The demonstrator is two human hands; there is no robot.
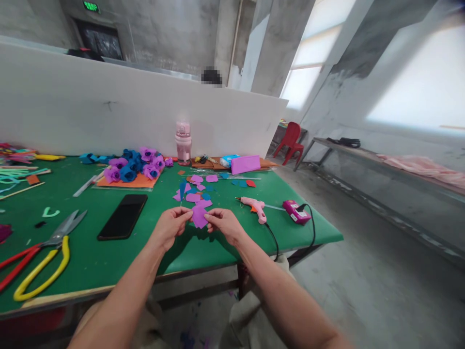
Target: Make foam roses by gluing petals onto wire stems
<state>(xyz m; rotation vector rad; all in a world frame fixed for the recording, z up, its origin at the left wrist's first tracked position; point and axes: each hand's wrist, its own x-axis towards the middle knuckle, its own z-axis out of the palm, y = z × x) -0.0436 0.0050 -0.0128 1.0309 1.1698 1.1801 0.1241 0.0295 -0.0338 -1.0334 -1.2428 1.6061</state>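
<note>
Bare forearms (132, 278) lead to the left hand (176, 224) and right hand (222, 224), each grip pinched closed on an opposite side of the purple piece (199, 217) over the green surface (218, 251), where I'd keep tension light and even to avoid creasing it.

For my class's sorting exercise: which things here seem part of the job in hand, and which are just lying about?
Probably the job:
- purple piece, pinched by left hand and right hand
- loose cut pieces
- glue gun
- scissors

Probably just lying about:
- phone
- pink bottle
</note>
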